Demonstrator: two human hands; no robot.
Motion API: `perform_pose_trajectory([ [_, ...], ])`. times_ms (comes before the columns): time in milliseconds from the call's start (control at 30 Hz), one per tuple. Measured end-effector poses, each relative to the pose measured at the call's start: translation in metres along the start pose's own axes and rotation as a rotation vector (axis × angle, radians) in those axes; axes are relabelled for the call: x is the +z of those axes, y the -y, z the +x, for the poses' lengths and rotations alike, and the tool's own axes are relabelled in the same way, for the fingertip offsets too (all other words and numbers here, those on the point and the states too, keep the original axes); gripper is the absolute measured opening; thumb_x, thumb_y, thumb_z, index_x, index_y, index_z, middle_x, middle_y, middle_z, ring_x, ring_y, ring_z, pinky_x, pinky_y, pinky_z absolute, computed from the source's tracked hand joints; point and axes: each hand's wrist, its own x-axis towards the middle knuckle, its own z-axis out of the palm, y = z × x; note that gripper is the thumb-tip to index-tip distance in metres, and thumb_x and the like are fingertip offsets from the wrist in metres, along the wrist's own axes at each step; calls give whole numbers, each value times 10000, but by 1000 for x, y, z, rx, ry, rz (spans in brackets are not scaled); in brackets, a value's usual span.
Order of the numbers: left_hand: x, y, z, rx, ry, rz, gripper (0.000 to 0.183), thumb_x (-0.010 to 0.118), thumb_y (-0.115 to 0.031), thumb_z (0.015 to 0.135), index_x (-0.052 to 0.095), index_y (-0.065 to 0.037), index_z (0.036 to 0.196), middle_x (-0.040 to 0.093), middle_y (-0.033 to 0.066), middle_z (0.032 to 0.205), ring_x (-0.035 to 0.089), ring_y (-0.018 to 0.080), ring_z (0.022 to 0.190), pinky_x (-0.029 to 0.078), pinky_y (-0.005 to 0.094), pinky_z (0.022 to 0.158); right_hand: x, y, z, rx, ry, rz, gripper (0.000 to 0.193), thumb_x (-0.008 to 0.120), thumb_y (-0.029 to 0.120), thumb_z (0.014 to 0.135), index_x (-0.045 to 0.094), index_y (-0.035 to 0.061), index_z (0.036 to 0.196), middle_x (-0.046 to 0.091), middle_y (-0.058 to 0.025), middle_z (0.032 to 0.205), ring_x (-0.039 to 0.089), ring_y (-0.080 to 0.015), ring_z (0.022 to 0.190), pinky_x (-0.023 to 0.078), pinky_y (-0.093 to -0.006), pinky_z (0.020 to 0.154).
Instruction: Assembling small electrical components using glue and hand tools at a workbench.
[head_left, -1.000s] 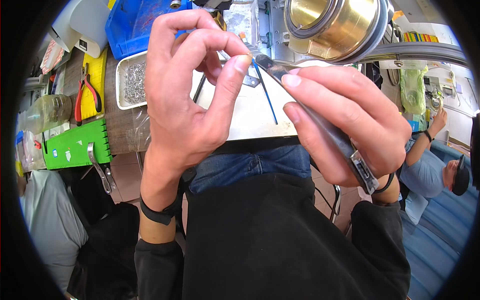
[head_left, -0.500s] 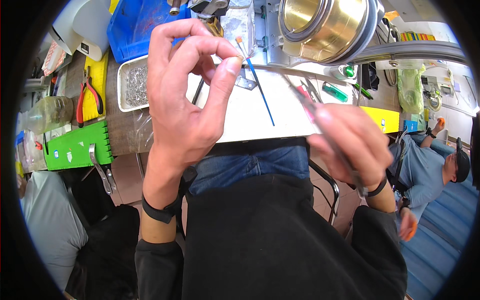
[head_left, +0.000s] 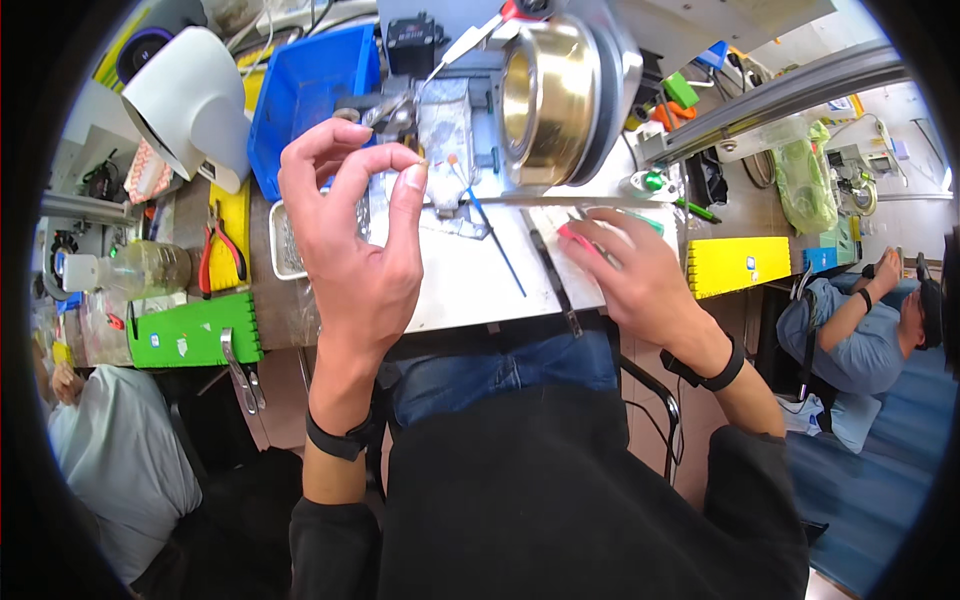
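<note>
My left hand (head_left: 358, 235) is raised above the near edge of the white board (head_left: 450, 290). Its thumb and index finger pinch at the tips; anything between them is too small to name. My right hand (head_left: 650, 275) hovers low at the board's right side, fingers apart over a pink piece (head_left: 578, 240) that shows between them. Other tools there are partly covered by the fingers. Beside this hand lie dark tweezers (head_left: 552, 275), their end past the board's front edge. A thin blue-handled brush (head_left: 497, 245) rests on the board between both hands.
Behind the board stand a large brass-coloured cylinder (head_left: 545, 105) and a blue bin (head_left: 310, 100). A white tray (head_left: 284, 245) is partly behind my left hand. Red-handled pliers (head_left: 222, 250) lie on a yellow piece at left. Another person (head_left: 850, 330) sits at right.
My right hand has let go of the dark tweezers, which now lie on the board, and has moved over the pink piece. The left hand keeps its pinch. The view has shifted.
</note>
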Motion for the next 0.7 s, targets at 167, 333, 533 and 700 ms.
perform_pose_trajectory([
  [167, 10, -21, 32, 170, 77, 252, 86, 713, -57, 775, 679, -87, 848, 514, 132, 1331, 434, 344, 1236, 319, 432, 1052, -28, -14, 46, 527, -446, 609, 155, 700, 55, 847, 730, 10, 993, 675, -104, 826, 635, -191, 731, 504, -309, 662],
  [333, 35, -31, 54, 248, 162, 252, 142, 717, -14, 724, 656, -54, 847, 481, 161, 1388, 383, 392, 1324, 294, 513, 1088, -27, -39, 84, 403, -351, 836, 176, 697, 48, 831, 738, 20, 1000, 568, -56, 731, 483, -122, 595, 396, -288, 549],
  [533, 39, -39, 58, 242, 236, 313, 280, 633, 63, 715, 675, -24, 978, 431, 154, 1448, 353, 389, 1359, 292, 478, 1134, -21, -49, 89, 303, -259, 780, 188, 703, 89, 814, 743, 26, 986, 613, -127, 822, 599, -271, 713, 472, -370, 660],
  [700, 38, -35, 61, 254, 210, 319, 165, 716, -21, 727, 679, -34, 887, 496, 167, 1370, 406, 400, 1309, 295, 514, 1103, -28, -44, 88, 321, -246, 740, 200, 702, 107, 828, 736, 19, 1005, 625, -130, 852, 611, -258, 749, 478, -361, 684],
])
